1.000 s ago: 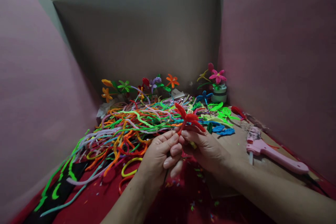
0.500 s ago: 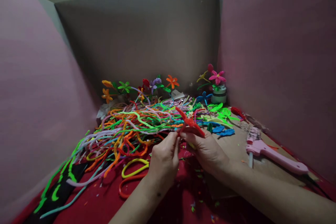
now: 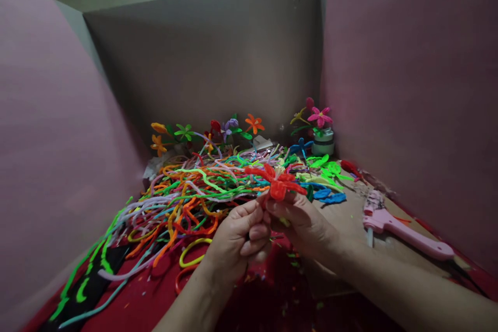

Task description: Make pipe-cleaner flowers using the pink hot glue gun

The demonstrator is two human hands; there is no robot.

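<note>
Both my hands meet low in the middle of the view around a red pipe-cleaner flower (image 3: pixel 277 190). Its fuzzy petals spread out above my fingertips, with a pale centre showing. My left hand (image 3: pixel 246 231) pinches just under the flower from the left, fingers curled. From the right, my right hand (image 3: pixel 301 220) closes on its base, thumb pressed beneath the petals. A bit of yellow shows below the right thumb; what it belongs to is hidden. Just behind lies a large heap of colourful pipe cleaners (image 3: pixel 194 181).
A pink glue gun (image 3: pixel 406 233) rests on cardboard (image 3: pixel 346 225) at the right. Blue loops (image 3: pixel 329 195) and bright green leaves (image 3: pixel 332 168) lie nearby. Finished flowers, a pink one (image 3: pixel 320 116) among them, stand at the back. Pink panels (image 3: pixel 408 78) enclose the sides; scraps dot the red cloth (image 3: pixel 132 301).
The red flower has turned in my hands, so its petals now spread open toward me. My left hand has rolled, showing its curled fingers.
</note>
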